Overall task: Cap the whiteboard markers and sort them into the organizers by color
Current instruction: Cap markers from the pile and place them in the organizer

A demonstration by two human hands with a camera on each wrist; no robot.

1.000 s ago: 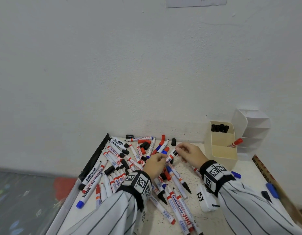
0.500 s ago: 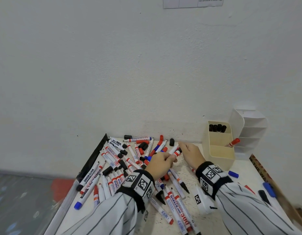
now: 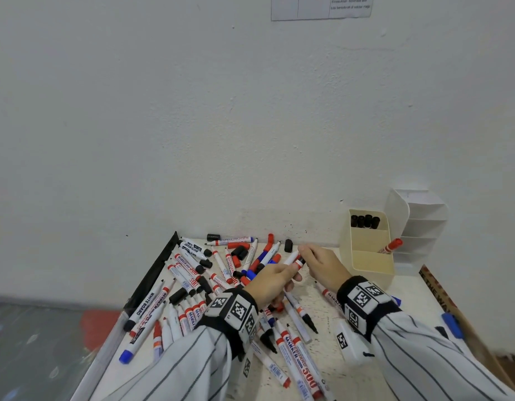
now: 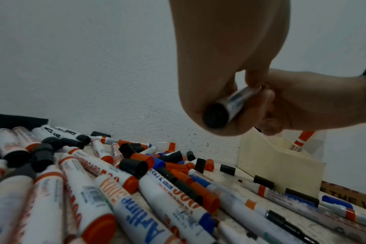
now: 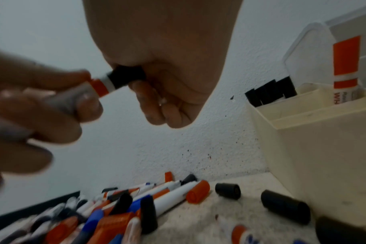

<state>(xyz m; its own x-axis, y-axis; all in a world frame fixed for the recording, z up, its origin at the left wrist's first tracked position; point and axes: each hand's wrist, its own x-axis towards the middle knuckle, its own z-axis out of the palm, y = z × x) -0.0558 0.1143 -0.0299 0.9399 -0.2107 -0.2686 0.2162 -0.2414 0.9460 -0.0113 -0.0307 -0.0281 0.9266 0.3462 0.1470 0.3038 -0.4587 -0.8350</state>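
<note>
Both hands are raised over the pile, mid-capping. Left hand [image 3: 272, 282] has its fingers curled round the barrel of a white whiteboard marker with a red band [image 5: 82, 91]; right hand [image 3: 325, 266] pinches a black plastic cap [image 5: 126, 77] at the marker's tip end, other fingers curled in. The cap looks seated or nearly so; can't tell if it's fully clicked.

Progress is early. The cream plastic desk organizer [image 3: 372, 263] against the wall holds a few black-capped markers [image 3: 364, 221] in its back compartment and one red-capped marker [image 3: 390, 246] leaning in a nearer one. The white tiered organizer [image 3: 424, 215] behind it shows nothing inside.

Left to do: most of it. A big heap of loose markers [image 3: 192, 285] in red, blue and black covers the speckled white tabletop [image 3: 322, 369], many uncapped, with loose caps [image 5: 228, 190] scattered among them and near the organizer.
</note>
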